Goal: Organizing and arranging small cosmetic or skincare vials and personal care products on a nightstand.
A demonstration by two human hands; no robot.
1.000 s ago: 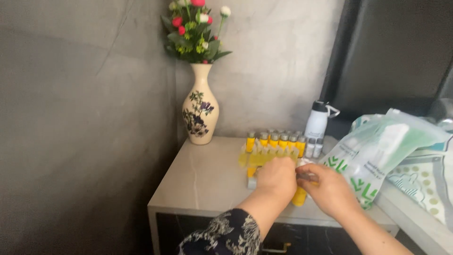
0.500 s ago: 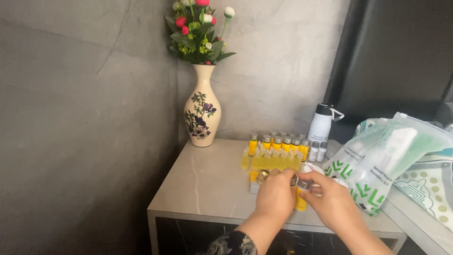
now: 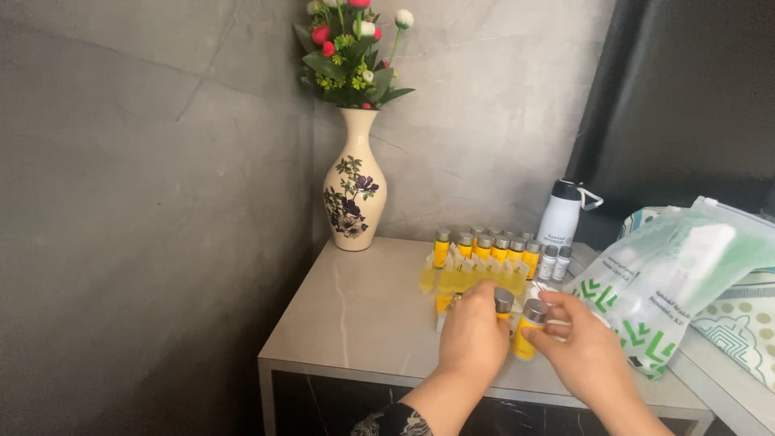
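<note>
My left hand (image 3: 472,335) is closed around a small yellow bottle with a silver cap (image 3: 503,301), which stands upright on the marble-topped side table (image 3: 363,315). My right hand (image 3: 583,347) grips a second yellow bottle with a silver cap (image 3: 529,327) right beside it. Behind them stands a row of several yellow bottles (image 3: 484,246), with translucent yellow sachets (image 3: 464,277) lying in front of that row.
A cream floral vase (image 3: 353,190) with artificial flowers stands at the back left of the table. A white flask with a black lid (image 3: 561,214) and two small clear vials (image 3: 554,262) stand at the back right. A green-and-white plastic bag (image 3: 654,278) lies to the right.
Both hands have lifted slightly and shifted right; two yellow bottles that were hidden or tilted under them now stand upright in my grips. The view has panned a little to the left.
</note>
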